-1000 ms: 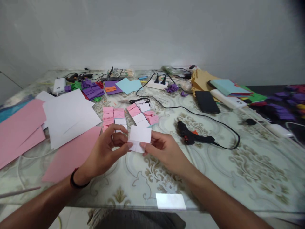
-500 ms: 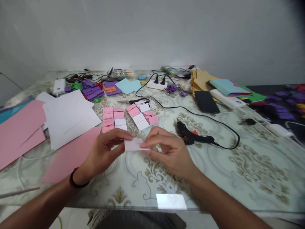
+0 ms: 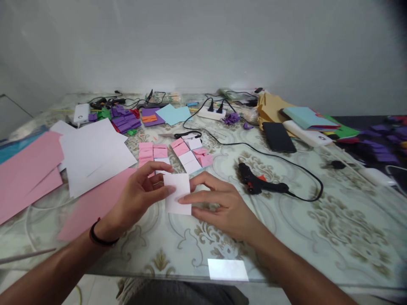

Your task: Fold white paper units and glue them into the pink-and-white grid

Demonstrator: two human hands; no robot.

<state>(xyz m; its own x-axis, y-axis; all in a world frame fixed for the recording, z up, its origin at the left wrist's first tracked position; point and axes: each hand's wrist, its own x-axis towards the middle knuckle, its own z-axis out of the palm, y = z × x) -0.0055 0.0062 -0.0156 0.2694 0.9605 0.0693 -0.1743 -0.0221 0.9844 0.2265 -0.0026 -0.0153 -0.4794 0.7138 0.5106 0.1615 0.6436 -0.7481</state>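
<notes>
A small white piece of paper [image 3: 178, 202] is held up between both hands above the table's near middle. My left hand [image 3: 144, 190] pinches its left side, thumb on the face towards me. From the right, my right hand [image 3: 219, 203] grips the other edge, with one finger lying across the front and others behind. Just beyond the hands lie folded pink and white paper pieces [image 3: 146, 151], partly hidden by my left hand. Beside them is a second group of pink and white pieces [image 3: 188, 161] set on a backing.
A black glue gun [image 3: 262, 180] lies right of my hands, its cord looping back to a white power strip [image 3: 211, 113]. Scissors [image 3: 187, 134] rest behind the folded pieces. White sheets [image 3: 95, 156] and pink sheets [image 3: 25, 173] spread on the left. A black phone [image 3: 279, 137] lies right.
The white paper has been turned from a low, wide position to an upright one facing me. Both hands have shifted their fingers on it and still hold it.
</notes>
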